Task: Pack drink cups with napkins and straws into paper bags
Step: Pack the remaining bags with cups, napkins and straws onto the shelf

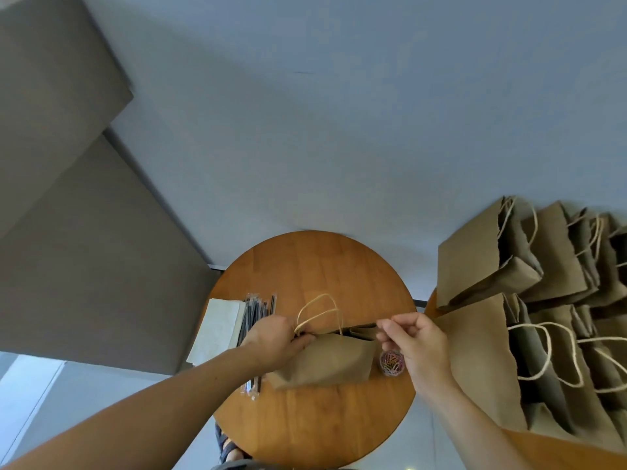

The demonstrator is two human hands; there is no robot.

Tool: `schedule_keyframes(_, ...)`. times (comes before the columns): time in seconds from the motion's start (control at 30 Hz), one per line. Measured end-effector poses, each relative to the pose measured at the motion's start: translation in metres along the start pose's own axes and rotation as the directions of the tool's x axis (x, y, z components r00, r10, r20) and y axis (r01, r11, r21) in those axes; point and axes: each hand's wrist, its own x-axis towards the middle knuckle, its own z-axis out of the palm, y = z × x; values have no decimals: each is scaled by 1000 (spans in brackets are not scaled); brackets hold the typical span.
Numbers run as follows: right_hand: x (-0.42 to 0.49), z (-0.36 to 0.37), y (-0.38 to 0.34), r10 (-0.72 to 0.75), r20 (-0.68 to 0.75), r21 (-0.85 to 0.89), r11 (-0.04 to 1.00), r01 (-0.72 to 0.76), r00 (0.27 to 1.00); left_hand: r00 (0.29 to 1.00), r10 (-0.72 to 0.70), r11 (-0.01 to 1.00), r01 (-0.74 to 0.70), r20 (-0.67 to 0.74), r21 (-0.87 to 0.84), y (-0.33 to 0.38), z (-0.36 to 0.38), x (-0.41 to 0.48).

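A brown paper bag [329,359] stands on the round wooden table [315,266], its mouth pressed nearly flat and its cord handles [319,312] sticking up. My left hand [274,340] pinches the bag's top edge at the left end, beside the handles. At the right end of that edge, my right hand [412,344] pinches it between thumb and fingers. Wrapped black straws [256,313] lie to the left of the bag, partly under my left wrist. A stack of white napkins [217,330] lies left of the straws. No drink cup is visible.
A small clear container of coloured paper clips [393,362] sits just right of the bag, under my right hand. Several brown paper bags [529,300] with cord handles stand crowded on a second table at the right. A sandalled foot [229,451] shows below the table edge.
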Motion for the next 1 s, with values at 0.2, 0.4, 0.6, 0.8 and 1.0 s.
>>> schedule_keyframes(0.2,-19,33,-48,-134,110,-51,989,140,985,999,-36,998,35,20,43,0,-1,2)
schedule_keyframes(0.4,-29,61,-48,-99,184,-126,984,123,978,1000,-7,998,5,24,55,-1,-2,6)
schedule_keyframes(0.6,-32,79,-40,-28,218,-220,972,77,975,998,60,992,-59,-7,113,0,0,5)
schedule_keyframes(0.8,-20,82,-32,-101,254,-471,856,214,962,992,86,988,-73,-90,133,-2,11,0)
schedule_keyframes(1.0,-12,78,-25,-166,375,-585,720,372,912,983,146,974,-122,-115,188,-7,17,0)
